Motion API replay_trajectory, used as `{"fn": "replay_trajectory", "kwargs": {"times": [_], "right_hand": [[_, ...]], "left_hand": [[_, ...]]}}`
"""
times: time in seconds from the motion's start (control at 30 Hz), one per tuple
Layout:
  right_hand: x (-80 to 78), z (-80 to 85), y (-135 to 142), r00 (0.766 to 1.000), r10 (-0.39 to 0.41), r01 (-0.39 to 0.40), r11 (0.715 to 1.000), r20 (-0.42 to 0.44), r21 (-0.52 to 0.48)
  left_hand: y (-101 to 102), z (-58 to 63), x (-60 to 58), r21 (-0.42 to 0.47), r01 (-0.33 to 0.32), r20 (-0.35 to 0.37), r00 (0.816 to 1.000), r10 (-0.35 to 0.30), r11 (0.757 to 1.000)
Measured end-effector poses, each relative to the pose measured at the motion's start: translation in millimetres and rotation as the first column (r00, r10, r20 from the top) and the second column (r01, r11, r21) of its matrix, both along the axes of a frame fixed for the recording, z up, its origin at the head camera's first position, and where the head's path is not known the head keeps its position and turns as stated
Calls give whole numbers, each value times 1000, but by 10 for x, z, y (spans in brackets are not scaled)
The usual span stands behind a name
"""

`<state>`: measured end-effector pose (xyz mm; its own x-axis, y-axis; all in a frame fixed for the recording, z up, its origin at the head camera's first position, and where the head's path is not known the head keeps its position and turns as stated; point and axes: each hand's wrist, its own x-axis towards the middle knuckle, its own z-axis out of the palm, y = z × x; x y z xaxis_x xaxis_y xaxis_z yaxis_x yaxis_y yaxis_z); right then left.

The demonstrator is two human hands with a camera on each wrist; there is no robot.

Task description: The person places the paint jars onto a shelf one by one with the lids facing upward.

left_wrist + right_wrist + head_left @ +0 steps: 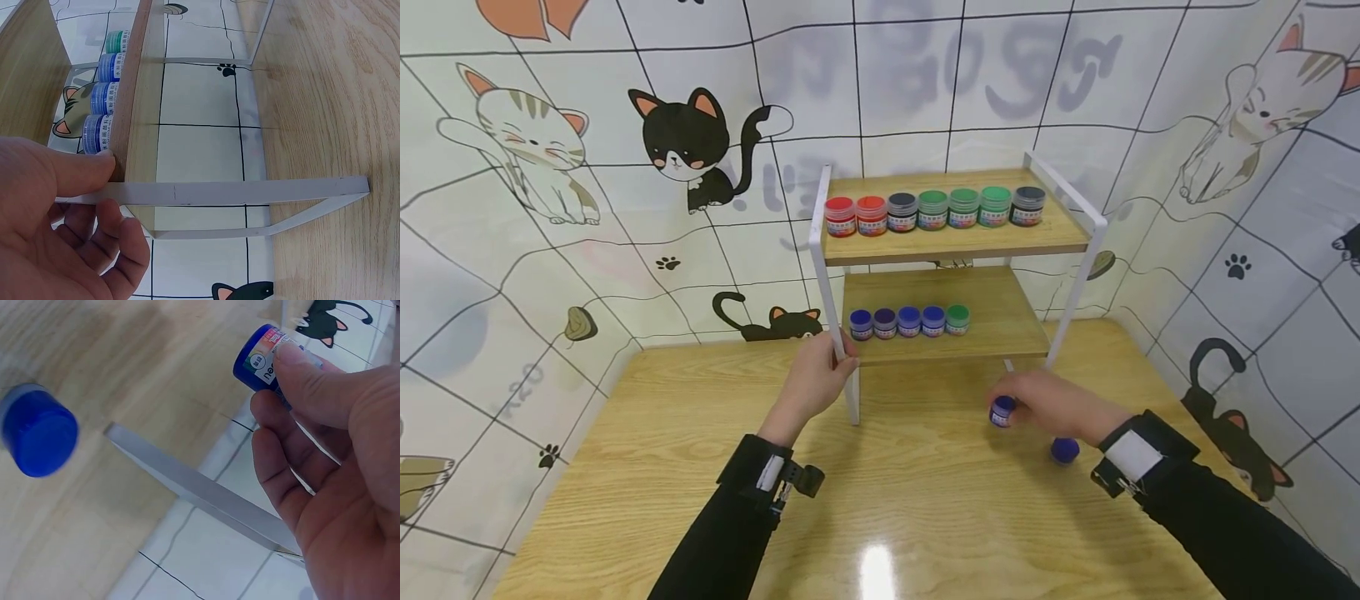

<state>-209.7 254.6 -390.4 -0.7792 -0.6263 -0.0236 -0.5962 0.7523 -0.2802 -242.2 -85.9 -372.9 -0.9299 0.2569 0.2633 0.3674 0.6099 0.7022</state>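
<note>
My right hand (1054, 403) pinches a small blue paint jar (1001, 412) between thumb and fingers, in front of the shelf's right leg. Its printed label faces the camera in the right wrist view, where the jar (264, 359) is tilted. Another blue paint jar (1064, 451) stands on the table below that wrist. At the shelf's left side, my left hand (812, 377) grips the white metal upright (250, 191), thumb near the lower board's edge. A row of several blue and purple jars ending in a green jar (957, 320) lines that lower board (1000, 325).
On the upper board (955, 244) sits a row of red, dark and green paint jars (932, 210). The two-tier shelf stands on a wooden table (700, 483) against a wall (820, 92) covered with cartoon cats.
</note>
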Motion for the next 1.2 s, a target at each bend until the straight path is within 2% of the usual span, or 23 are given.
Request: {"fn": "replay_trajectory", "kwargs": {"times": [0.4, 0.67, 1.0, 1.2], "right_hand": [[-48, 280, -41, 1000, -12, 12, 1000, -29, 4], [-42, 454, -61, 999, -9, 10, 1000, -31, 10], [-64, 722, -146, 992, 16, -16, 1000, -123, 4], [-111, 883, -172, 991, -25, 26, 1000, -130, 5]], "left_hand": [[-10, -4, -17, -9, 8, -9, 1000, -8, 1000], [-3, -13, -23, -8, 7, 10, 1000, -7, 1000], [-5, -9, -15, 0, 15, 17, 1000, -15, 1000], [-1, -12, -13, -9, 12, 20, 1000, -12, 1000]]}}
